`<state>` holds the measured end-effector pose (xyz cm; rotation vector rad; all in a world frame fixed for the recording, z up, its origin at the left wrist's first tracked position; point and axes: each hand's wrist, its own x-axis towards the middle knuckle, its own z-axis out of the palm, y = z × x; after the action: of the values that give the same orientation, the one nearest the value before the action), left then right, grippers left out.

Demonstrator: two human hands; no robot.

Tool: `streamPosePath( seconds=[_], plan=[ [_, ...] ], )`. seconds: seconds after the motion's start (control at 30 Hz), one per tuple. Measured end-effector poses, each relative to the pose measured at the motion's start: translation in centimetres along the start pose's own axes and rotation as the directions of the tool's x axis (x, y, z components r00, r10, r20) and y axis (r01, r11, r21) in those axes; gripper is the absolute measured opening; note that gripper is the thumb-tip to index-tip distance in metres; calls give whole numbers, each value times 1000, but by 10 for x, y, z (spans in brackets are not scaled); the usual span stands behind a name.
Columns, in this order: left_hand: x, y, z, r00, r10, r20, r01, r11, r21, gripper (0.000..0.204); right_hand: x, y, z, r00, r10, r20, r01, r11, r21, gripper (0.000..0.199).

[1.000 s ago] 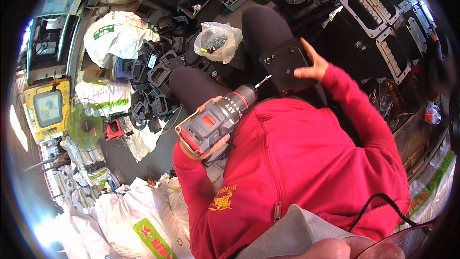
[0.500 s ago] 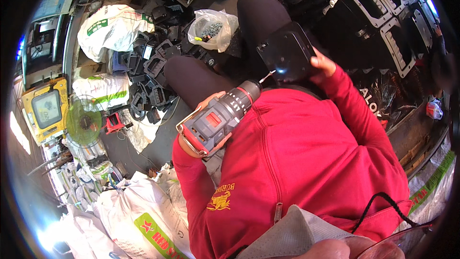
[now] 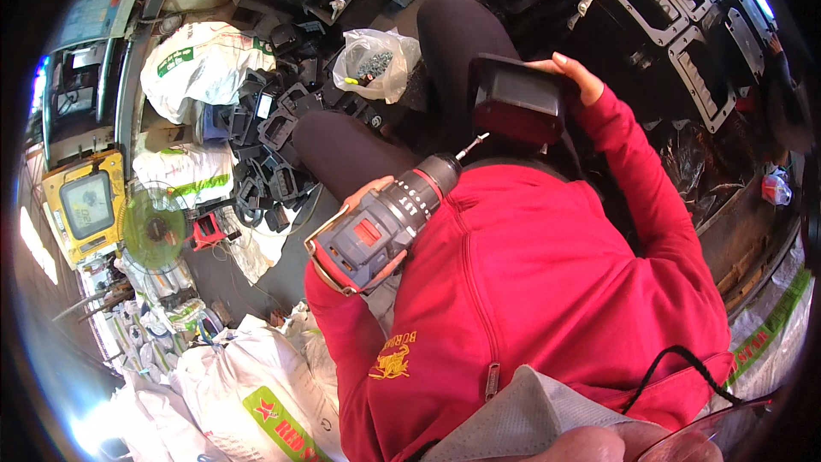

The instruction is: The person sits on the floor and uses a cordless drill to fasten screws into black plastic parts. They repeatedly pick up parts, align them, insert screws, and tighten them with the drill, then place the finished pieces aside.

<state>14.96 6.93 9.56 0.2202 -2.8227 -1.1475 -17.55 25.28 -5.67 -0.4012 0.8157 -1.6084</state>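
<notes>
A grey and black cordless drill with red trim [image 3: 376, 227] lies across my left forearm side, my left hand [image 3: 366, 192] wrapped round it from below. Its thin bit [image 3: 472, 146] points up and right, its tip just short of a black plastic box [image 3: 518, 107]. My right hand [image 3: 580, 77] grips that box by its far right edge, fingers over the top. The box is tilted above my lap, between my thighs, with a deep side facing me. Most of the drill's handle is hidden under its body.
A clear plastic bag of small screws [image 3: 376, 66] sits beyond my knees. Several black plastic parts [image 3: 278, 124] are heaped to its left. Black frames [image 3: 705, 77] lie at the far right. White sacks [image 3: 248, 385] and a green fan [image 3: 154, 227] stand at the left.
The black box has been turned in my right hand, from its flat face to a deep side. The drill has shifted slightly left and down, and its lit spot on the box is gone.
</notes>
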Motion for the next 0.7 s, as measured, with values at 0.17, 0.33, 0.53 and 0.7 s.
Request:
streamPosePath(
  seconds=[0.17,0.33,0.53,0.7],
  plan=[
    [2,2,13,974,-219,62,214,786,-581,78,-23,42,8,983,-183,-18,178,972,-154,89],
    [4,-2,14,957,-236,166,287,841,-458,79,-43,83,-5,922,-376,88,367,786,-498,87],
    [1,0,11,995,-54,90,71,978,-195,82,-35,86,-21,900,-334,-279,140,831,-539,32],
    [5,6,9,993,-79,87,96,973,-212,82,-3,82,-18,905,-289,-312,159,910,-382,38]
  ],
)
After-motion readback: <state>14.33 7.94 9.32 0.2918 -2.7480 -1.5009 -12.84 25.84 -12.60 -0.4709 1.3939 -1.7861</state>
